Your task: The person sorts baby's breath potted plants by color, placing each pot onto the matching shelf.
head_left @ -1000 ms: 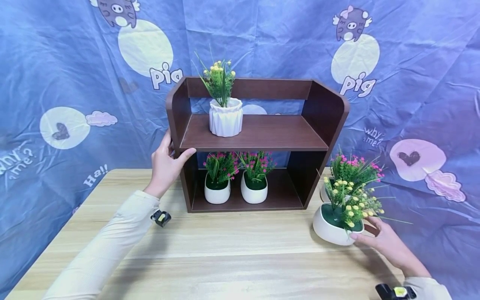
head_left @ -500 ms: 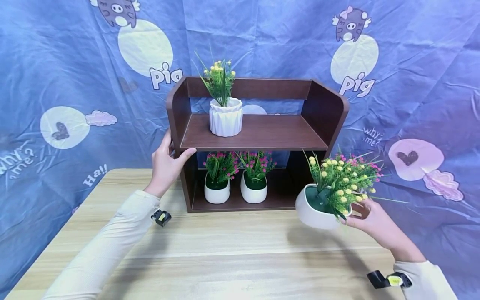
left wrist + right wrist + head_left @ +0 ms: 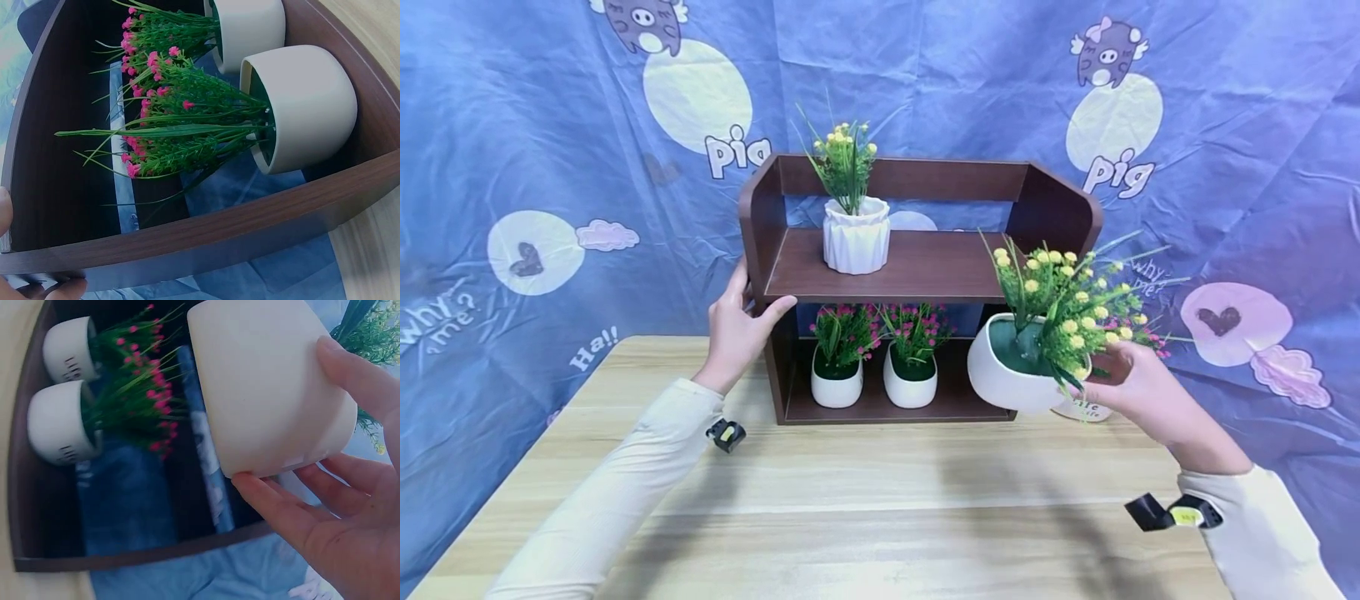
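My right hand (image 3: 1150, 396) grips a wide white pot (image 3: 1015, 379) of yellow artificial flowers by its right end, held off the table in front of the shelf's right side. In the right wrist view the thumb and fingertips press on the plain pot wall. At the left, my left hand (image 3: 735, 329) holds the side of the dark brown two-tier shelf (image 3: 925, 275), thumb on the front edge and fingers partly hidden behind the panel. Two small white pots with pink flowers (image 3: 837, 392) stand on the lower tier. A fluted white pot (image 3: 855, 242) with yellow flowers stands on the upper tier.
Another pot with pink flowers (image 3: 1082, 410) stands on the table right of the shelf, largely hidden behind the held plant. Pale wooden tabletop (image 3: 865, 492) lies in front of the shelf. A blue printed cloth (image 3: 955, 67) hangs behind everything.
My right hand has lifted the yellow flower pot from low at the right, moving it up and left toward the shelf. My left hand stays on the shelf side.
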`<state>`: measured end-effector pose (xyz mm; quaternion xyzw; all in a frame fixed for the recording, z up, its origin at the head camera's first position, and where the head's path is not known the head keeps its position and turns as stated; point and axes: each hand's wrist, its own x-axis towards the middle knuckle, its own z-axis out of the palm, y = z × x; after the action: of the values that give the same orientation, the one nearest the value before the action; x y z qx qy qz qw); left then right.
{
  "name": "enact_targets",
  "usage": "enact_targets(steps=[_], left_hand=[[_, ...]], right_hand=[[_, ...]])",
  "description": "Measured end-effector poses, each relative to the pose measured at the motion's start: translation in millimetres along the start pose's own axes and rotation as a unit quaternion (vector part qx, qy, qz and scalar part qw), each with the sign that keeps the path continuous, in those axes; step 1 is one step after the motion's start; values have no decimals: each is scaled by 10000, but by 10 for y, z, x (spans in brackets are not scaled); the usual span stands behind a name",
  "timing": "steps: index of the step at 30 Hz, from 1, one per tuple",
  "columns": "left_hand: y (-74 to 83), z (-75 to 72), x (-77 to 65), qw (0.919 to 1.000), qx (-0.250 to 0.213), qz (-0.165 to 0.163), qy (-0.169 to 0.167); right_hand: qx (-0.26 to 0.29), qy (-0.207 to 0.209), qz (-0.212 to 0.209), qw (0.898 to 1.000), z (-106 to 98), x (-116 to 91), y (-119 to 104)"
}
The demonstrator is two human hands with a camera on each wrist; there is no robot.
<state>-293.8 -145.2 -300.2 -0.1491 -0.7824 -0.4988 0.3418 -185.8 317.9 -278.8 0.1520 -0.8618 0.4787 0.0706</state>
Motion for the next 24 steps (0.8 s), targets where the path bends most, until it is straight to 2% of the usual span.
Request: enact_targets(steps=[2,6,9,14,18,24], left_hand=[[-4,0,-2,10000,-15,-12,7],[-11,1,-5,10000,6,-23,23],[-14,1,-3,10000,41,-18,25],[-6,3,4,10000,69,-5,13],[1,4,5,10000,76,23,30],[-10,10,3,10000,52,11,23]], right_hand=[[-434,21,58,9990,-27,68,-107],[-752,-37,152,9970,-53,212,-294],[-771,-3,122,9970,-46,315,-401],[-497,117,-160,9986,8,508,-500],[-212,58,-413,9989,26,697,-548],[578,-43,-237,9980,34,993,-606]])
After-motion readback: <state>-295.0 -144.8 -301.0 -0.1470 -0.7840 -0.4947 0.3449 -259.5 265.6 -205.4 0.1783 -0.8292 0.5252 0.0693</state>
